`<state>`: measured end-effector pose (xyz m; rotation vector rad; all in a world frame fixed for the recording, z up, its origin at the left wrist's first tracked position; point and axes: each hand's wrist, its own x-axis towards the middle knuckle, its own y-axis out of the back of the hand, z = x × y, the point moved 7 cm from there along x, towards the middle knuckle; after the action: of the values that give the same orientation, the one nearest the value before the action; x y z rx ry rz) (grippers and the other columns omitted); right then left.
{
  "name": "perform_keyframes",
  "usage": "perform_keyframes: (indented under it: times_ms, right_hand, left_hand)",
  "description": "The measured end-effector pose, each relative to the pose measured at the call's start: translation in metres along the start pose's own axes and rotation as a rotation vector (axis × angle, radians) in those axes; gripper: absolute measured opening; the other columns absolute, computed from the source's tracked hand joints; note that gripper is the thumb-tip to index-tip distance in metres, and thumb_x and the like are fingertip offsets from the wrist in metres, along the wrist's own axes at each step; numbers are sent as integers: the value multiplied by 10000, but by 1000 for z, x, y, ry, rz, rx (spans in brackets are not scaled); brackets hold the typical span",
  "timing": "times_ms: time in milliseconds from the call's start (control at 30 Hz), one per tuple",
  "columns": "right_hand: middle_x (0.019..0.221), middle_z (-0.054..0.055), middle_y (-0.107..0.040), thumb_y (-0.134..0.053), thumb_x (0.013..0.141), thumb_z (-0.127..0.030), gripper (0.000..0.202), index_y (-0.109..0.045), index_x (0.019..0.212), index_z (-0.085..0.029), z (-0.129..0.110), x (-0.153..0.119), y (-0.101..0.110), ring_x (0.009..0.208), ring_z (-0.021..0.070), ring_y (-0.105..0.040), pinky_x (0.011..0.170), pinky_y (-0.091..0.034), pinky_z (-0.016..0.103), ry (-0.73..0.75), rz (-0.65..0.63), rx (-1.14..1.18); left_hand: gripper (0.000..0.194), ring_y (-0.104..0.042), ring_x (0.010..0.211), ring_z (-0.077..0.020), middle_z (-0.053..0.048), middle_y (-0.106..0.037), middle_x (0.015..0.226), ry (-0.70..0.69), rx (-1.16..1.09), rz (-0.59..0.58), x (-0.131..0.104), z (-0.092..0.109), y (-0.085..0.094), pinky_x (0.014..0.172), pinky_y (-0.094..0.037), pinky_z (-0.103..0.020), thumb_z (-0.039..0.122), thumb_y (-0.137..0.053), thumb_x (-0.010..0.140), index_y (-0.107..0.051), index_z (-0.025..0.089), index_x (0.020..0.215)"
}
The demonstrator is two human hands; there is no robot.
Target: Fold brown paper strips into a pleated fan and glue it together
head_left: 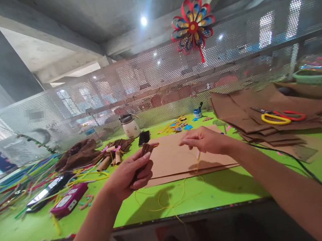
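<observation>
My left hand [134, 171] is closed around a small folded strip of brown paper [147, 150], its pleated end pointing up past the thumb. Opposite it, my right hand [203, 141] hovers over a flat brown cardboard sheet [168, 160], thumb and fingers pinched. Thin yellow string [198, 163] hangs beneath the right hand, and more of it lies in loose loops on the green table [102, 214] and over the front edge. The fingertips of the right hand partly hide what they grip.
At left lie crumpled brown paper [78, 154], small paper rolls [113, 156], a phone [47, 192] and a magenta power strip [69, 200]. A lidded jar [130, 126] stands behind. On the right, scissors [281, 116] rest on stacked brown paper [265, 102], beside a black cable [292, 155].
</observation>
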<state>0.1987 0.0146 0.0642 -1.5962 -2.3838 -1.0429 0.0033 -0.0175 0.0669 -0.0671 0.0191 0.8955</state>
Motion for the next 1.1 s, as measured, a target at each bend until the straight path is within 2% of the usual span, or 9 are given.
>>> perform_keyframes:
  times_ms: [100,200,433,533,700,833,933,1000,1100]
  right_hand:
    - [939,92,-632,-577,822,-320,227,-716,932,-178,-17,-3,9,834,176,-545,762,-442,326,94,104,-201]
    - [903,84,-614,-623,784,-327,282,-693,1004,-165,-19,-5,10,722,149,-512,705,-440,302,38,167,-230]
    - [617,22,-595,-601,800,-342,254,-722,730,-131,-9,-9,-17,590,115,-477,563,-368,247,2,-270,-111]
    - [704,24,-611,-595,817,-333,225,-717,749,-156,-16,-10,-12,666,114,-507,635,-393,247,91,-233,124]
    - [1099,94,-616,-543,862,-316,245,-689,747,-156,-19,-7,-16,930,162,-557,808,-442,322,135,-177,691]
    - [1150,88,-612,-536,865,-315,245,-663,717,-168,-22,-5,-20,1086,201,-525,904,-424,386,137,-146,910]
    - [1034,87,-656,-534,862,-347,244,-658,747,-171,-24,-5,-21,1033,214,-568,919,-412,427,131,-135,978]
    - [837,64,-666,-524,868,-346,255,-657,750,-163,-25,-6,-24,871,195,-616,890,-423,439,126,-146,1001]
    - [567,-15,-530,-517,871,-297,270,-638,682,-147,-21,-4,-27,601,128,-560,804,-453,398,97,-111,1047]
  left_hand:
    - [284,-208,344,-24,85,-294,516,20,11,-6,-4,-8,3,317,-126,-118,290,-438,910,-453,215,1184]
    - [322,-202,358,-28,85,-289,523,39,28,-10,-7,-13,3,317,-120,-126,295,-434,912,-428,211,1223]
    - [377,-180,377,-34,86,-272,528,48,77,-61,-11,-12,0,323,-101,-144,281,-419,919,-374,207,1286]
    - [335,-169,372,-33,89,-270,521,60,101,-107,-12,-13,-3,321,-92,-154,276,-417,919,-403,180,1239]
    - [249,-181,373,-30,89,-280,524,107,158,-140,-11,-25,-9,322,-93,-160,299,-428,913,-444,163,1121]
    - [208,-197,381,-28,96,-276,519,104,214,-114,-5,-37,-13,335,-104,-162,345,-463,896,-446,163,994]
    - [260,-190,395,-33,103,-266,519,93,270,-94,-1,-43,-20,348,-109,-165,390,-494,873,-433,168,994]
    - [297,-186,402,-36,108,-258,520,85,325,-82,0,-44,-28,357,-114,-167,419,-520,851,-430,172,990]
    - [305,-213,410,-36,107,-253,531,69,437,-50,2,-42,-40,373,-155,-168,459,-524,832,-431,176,900]
